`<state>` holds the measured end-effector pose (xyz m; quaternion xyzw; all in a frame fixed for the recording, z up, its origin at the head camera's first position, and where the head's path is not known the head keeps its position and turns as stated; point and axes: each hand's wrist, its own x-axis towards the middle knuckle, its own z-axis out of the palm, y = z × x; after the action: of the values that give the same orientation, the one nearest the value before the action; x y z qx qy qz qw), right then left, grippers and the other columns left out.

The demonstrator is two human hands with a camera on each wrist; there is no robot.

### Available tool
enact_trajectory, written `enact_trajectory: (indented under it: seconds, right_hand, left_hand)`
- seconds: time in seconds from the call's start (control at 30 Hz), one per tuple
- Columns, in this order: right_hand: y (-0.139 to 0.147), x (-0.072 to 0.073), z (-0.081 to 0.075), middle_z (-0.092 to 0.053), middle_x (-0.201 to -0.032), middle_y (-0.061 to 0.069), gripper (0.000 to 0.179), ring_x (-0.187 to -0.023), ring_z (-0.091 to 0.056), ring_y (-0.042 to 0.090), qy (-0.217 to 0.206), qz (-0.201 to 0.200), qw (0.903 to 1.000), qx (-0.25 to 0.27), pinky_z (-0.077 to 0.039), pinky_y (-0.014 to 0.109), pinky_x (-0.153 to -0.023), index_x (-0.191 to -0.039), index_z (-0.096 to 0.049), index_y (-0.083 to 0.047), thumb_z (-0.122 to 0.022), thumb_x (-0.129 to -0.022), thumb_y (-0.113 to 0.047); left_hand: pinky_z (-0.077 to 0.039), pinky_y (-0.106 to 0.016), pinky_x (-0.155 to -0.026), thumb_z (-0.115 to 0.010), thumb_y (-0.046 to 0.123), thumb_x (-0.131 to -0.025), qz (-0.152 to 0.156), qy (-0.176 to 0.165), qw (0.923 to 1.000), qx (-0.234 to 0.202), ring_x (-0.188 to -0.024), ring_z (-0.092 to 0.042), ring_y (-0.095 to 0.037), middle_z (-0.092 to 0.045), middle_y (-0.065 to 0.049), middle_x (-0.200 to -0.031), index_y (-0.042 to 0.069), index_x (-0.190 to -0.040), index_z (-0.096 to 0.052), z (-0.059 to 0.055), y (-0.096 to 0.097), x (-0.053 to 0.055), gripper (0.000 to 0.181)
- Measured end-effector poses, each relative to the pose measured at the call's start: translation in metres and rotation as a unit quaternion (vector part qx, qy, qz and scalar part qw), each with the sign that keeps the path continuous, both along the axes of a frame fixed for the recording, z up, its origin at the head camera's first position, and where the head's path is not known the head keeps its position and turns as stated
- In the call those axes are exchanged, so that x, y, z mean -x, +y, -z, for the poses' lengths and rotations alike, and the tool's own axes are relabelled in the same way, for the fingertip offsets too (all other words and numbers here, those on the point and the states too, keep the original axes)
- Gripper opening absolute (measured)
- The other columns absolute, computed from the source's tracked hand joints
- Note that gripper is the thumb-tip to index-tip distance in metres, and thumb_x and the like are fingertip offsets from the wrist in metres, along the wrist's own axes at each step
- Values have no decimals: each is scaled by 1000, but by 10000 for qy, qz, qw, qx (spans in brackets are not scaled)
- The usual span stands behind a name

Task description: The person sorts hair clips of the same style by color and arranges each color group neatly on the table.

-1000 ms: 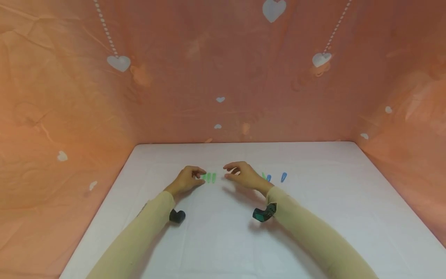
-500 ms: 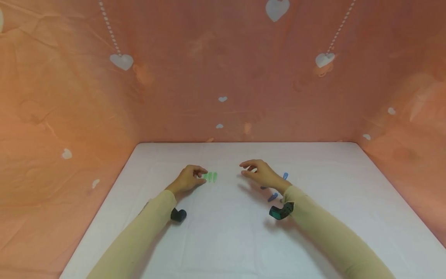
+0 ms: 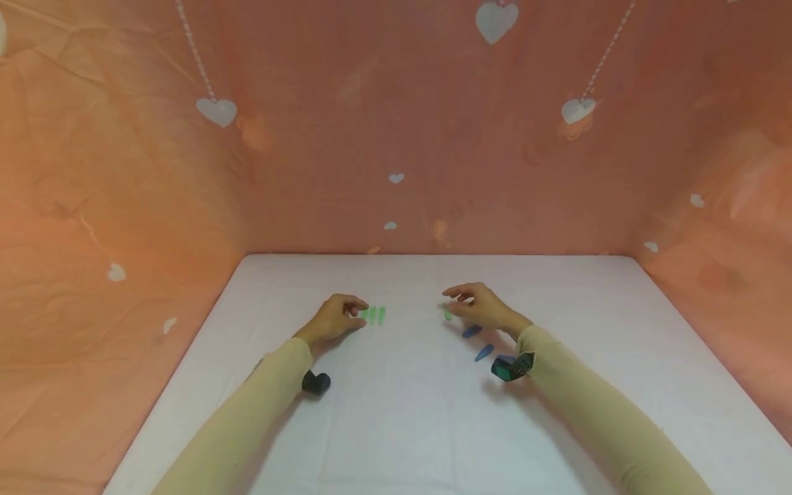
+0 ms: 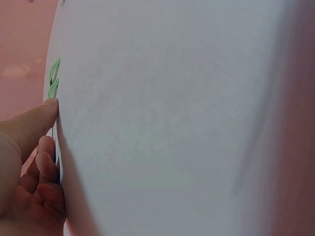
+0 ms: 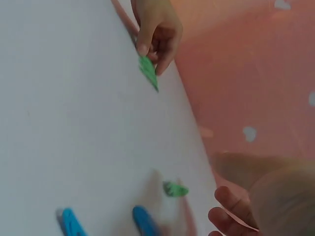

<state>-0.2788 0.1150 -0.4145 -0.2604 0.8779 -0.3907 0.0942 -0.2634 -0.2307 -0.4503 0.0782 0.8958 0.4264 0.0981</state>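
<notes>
My left hand (image 3: 334, 317) stays at a short row of green hair clips (image 3: 381, 315) on the white table. Its thumb and index finger are at the two ends of the leftmost clip, partly covering it. My right hand (image 3: 479, 304) hovers farther right, thumb and fingers apart, holding nothing. Below its thumb lies a single green hair clip (image 3: 447, 314), seen lying on the table apart from the fingers in the right wrist view. Blue hair clips (image 3: 472, 331) lie under and in front of the right hand; the right sleeve and wrist camera partly hide one.
The white table (image 3: 396, 426) reaches back to an orange-pink cloth backdrop (image 3: 322, 172) with printed hearts, which also rises at both sides. A dark wrist camera (image 3: 317, 383) sticks out from the left sleeve, and a similar camera (image 3: 512, 368) from the right one.
My right hand has moved right, away from the green row. Blue clips nearer me, and the single green clip, have come into sight. The left hand has stayed in place.
</notes>
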Motion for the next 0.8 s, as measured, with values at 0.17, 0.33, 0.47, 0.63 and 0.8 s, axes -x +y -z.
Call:
enact_trajectory:
  seconds: [0.17, 0.33, 0.47, 0.63, 0.8]
  right_hand:
    - [4, 0, 12, -64, -130, 25, 39, -120, -58, 41, -76, 51, 9997, -243, -48, 54, -102, -130, -64, 3, -70, -93, -6]
    - [3, 0, 19, -58, -139, 24, 43, -134, -49, 44, -169, 183, 9990, -380, -40, 57, -111, -131, -65, -2, -74, -90, -7]
    - [1, 1, 20, -58, -140, 21, 44, -136, -47, 44, -246, 327, 9978, -516, -39, 57, -113, -132, -66, -6, -76, -89, -9]
    - [-3, 3, 20, -59, -139, 19, 42, -132, -51, 44, -293, 432, 9968, -614, -40, 59, -111, -130, -67, -9, -76, -89, -12]
    - [-6, 4, 20, -60, -136, 18, 33, -131, -52, 44, -235, 467, 9957, -762, -41, 58, -110, -123, -71, -9, -75, -90, -13]
  left_hand:
    - [-39, -27, -70, -75, 7, -89, 34, -12, 10000, -22, -78, -45, -15, -60, -7, -95, 3, -121, -71, 0, 0, -1, 33]
    - [-38, -26, -69, -76, 6, -88, -22, 26, 10000, -25, -76, -45, -15, -60, -6, -94, 3, -120, -71, -1, -1, -2, 32]
    - [-38, -26, -68, -75, 7, -89, 31, 21, 10000, 1, -76, -44, -15, -59, -6, -94, 2, -121, -71, -2, -2, -2, 33]
    - [-38, -26, -68, -75, 7, -89, 38, 53, 10000, 23, -76, -44, -15, -60, -7, -94, 2, -121, -70, -1, -2, -2, 33]
    - [-39, -26, -68, -75, 6, -88, 3, 37, 10000, -2, -77, -45, -15, -60, -6, -94, 2, -121, -70, 0, -2, -1, 33]
